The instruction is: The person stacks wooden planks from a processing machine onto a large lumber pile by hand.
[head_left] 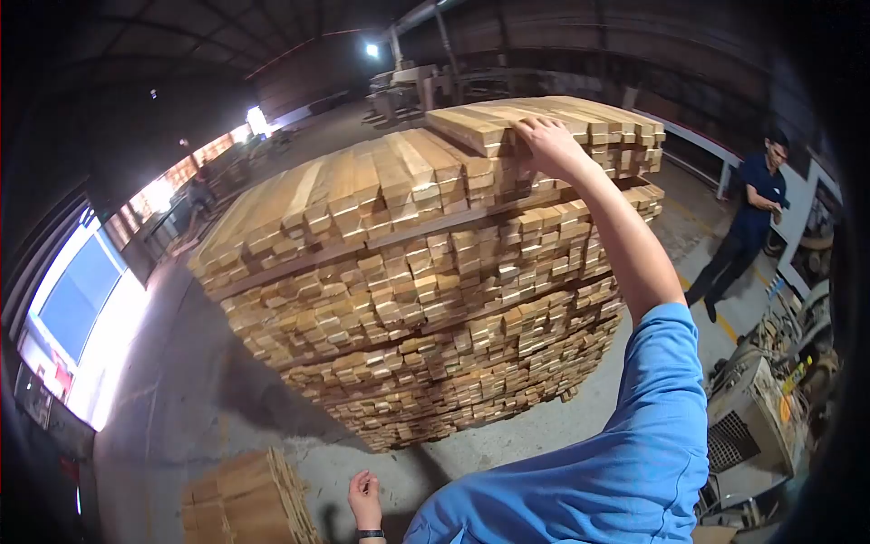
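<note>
My right hand (pixel 549 145) reaches up to the top of a tall stack of wooden strips (pixel 417 308). Its fingers curl over the near end of a wooden strip (pixel 483 132) in the raised upper layer; the thumb and the underside of the grip are hidden. Low in front of me hangs my left hand (pixel 364 500), fingers loosely bent and nothing seen in them. It is apart from the stack, closest to a bundle of brown flat sheets (pixel 245 499) on the floor.
Thin cross slats (pixel 367 243) separate the stack's layers. A person in dark clothes (pixel 757 204) stands at the right, beside a pale frame. Machinery with a grille (pixel 732 444) occupies the lower right. Bright doorway (pixel 82 299) at the left; grey concrete floor (pixel 172 390) around the stack.
</note>
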Action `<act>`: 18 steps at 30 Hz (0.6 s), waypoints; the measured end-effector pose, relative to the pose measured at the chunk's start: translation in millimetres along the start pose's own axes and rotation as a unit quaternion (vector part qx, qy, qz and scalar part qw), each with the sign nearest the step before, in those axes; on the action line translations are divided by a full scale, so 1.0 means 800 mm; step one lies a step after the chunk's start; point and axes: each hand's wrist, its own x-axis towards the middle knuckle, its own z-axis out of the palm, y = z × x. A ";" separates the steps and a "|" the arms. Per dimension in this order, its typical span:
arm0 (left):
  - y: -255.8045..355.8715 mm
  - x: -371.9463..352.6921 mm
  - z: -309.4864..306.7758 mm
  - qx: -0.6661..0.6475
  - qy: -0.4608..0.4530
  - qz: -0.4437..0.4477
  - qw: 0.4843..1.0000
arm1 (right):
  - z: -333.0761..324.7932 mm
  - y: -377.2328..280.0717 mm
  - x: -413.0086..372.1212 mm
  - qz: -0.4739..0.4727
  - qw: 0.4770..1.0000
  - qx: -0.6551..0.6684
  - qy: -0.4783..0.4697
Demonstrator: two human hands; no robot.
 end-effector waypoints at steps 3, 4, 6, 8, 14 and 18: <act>0.009 0.052 0.012 0.030 -0.047 0.003 0.998 | -0.006 0.008 0.018 -0.022 0.998 0.003 -0.051; 0.015 0.068 0.019 0.032 -0.067 0.009 0.997 | -0.005 0.009 0.024 -0.030 0.998 0.005 -0.060; 0.033 0.095 0.032 0.042 -0.100 0.025 0.994 | -0.013 0.015 0.039 -0.033 0.993 0.028 -0.110; 0.060 0.116 0.052 0.056 -0.127 0.044 0.989 | -0.020 0.026 0.050 -0.057 0.988 0.035 -0.142; 0.185 0.157 0.103 0.008 -0.184 0.110 0.977 | -0.033 0.076 0.036 -0.041 0.978 0.015 -0.205; 0.297 0.175 0.165 0.038 -0.207 0.213 0.954 | -0.019 0.086 0.022 -0.049 0.985 -0.031 -0.161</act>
